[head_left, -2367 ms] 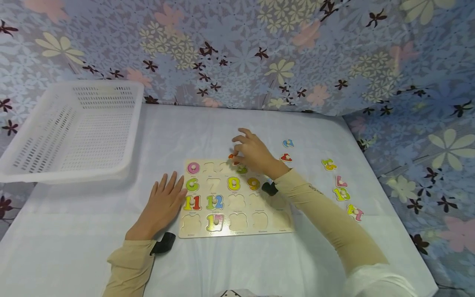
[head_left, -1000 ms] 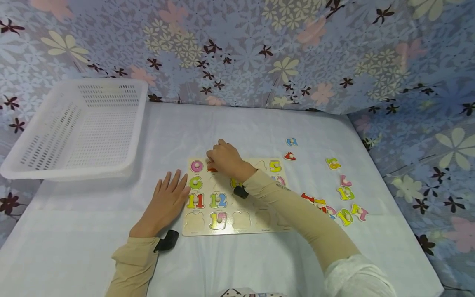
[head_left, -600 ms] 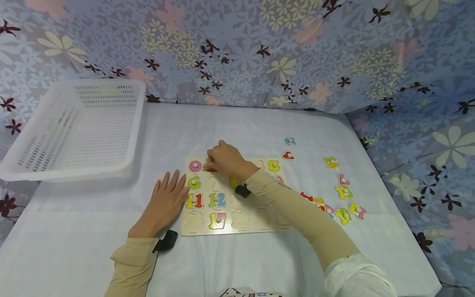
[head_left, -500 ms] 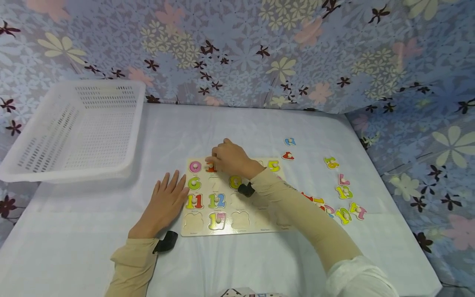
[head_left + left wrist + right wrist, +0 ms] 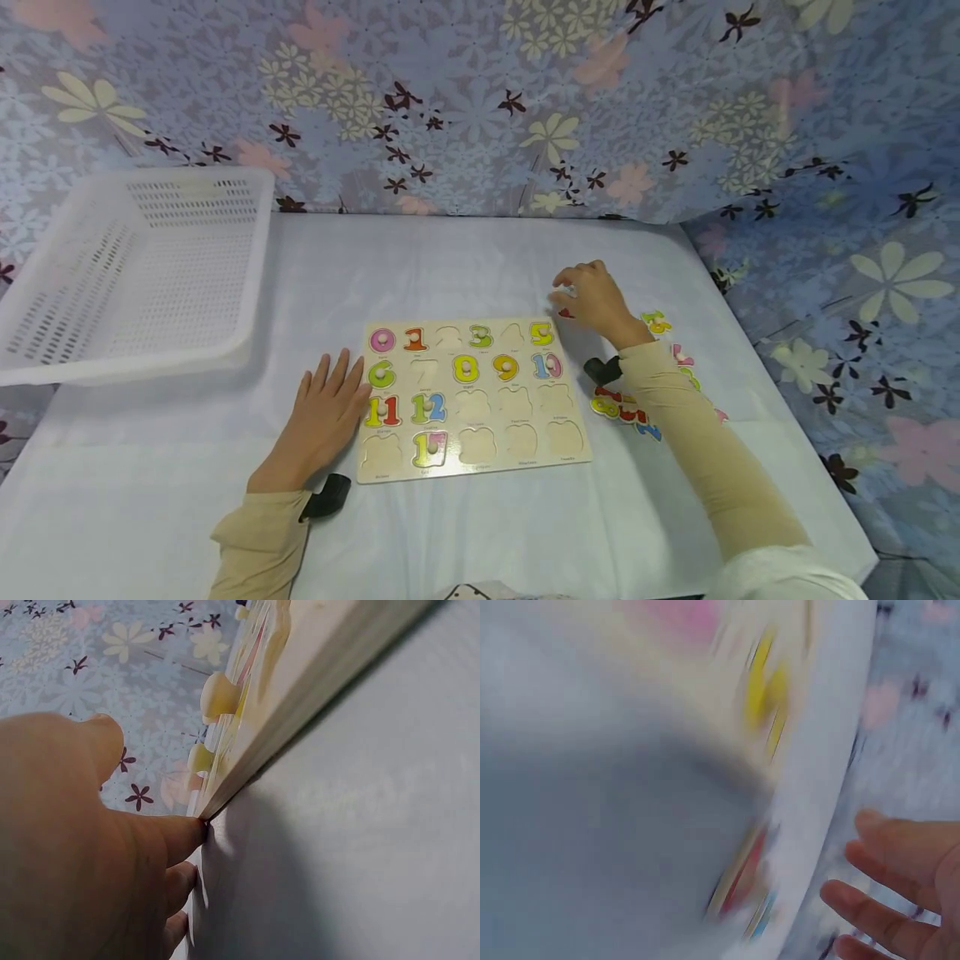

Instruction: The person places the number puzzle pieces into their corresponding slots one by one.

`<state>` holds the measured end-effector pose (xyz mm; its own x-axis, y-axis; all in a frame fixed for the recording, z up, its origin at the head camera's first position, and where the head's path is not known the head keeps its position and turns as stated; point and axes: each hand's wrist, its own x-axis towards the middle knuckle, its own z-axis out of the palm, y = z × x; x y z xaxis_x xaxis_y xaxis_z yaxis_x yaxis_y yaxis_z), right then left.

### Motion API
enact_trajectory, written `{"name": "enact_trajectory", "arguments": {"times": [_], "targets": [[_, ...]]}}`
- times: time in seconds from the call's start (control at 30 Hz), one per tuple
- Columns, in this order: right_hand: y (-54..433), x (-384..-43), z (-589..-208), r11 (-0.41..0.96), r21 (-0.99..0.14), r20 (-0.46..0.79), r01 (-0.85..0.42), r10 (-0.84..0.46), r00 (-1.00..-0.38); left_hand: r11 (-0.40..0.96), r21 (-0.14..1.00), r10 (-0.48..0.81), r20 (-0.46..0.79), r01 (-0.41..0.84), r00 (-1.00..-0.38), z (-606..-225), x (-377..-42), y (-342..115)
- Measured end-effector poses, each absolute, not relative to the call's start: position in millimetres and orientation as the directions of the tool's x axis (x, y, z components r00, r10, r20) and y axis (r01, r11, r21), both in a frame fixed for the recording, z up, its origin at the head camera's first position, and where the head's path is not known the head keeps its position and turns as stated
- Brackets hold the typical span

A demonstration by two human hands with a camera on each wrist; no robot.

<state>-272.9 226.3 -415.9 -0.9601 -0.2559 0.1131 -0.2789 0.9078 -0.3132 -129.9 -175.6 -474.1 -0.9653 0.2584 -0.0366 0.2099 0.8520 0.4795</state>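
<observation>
left hand [image 5: 321, 421] lies spread, touching board [image 5: 452, 427]; right hand [image 5: 597, 302] hangs near red piece [image 5: 566, 314], fingers parted, contact unclear.

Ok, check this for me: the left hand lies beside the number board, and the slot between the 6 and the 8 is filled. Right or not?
Not quite: the slot between the 6 and the 8 is bare, as the head view shows. The left hand does lie beside the number board.

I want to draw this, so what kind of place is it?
Maybe a tabletop play corner: a white-covered table, a flowery cloth behind it, and a number puzzle board.
</observation>
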Motion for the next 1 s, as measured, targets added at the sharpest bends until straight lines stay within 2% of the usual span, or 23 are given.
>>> {"name": "enact_trajectory", "arguments": {"times": [0.13,0.27,0.47,0.63,1.0], "targets": [[257,-281,-420,0.931,-0.302,0.113,-0.205,-0.179,-0.977,0.850,0.485,0.255,-0.037,0.206,-0.966,-476,-129,-177],[267,-290,-425,0.951,-0.264,0.093,-0.162,-0.142,-0.985,0.847,0.489,0.256,-0.032,0.209,-0.966,-476,-128,-177],[262,-304,-436,0.962,-0.247,0.059,-0.112,-0.101,-0.993,0.847,0.486,0.259,-0.029,0.213,-0.965,-474,-129,-176],[257,-310,-441,0.968,-0.235,0.080,-0.090,-0.073,-0.994,0.853,0.474,0.261,-0.027,0.217,-0.965,-474,-131,-176],[255,-309,-435,0.974,-0.221,0.090,-0.055,-0.036,-0.995,0.853,0.477,0.259,-0.033,0.212,-0.965,-474,-130,-178]]}}
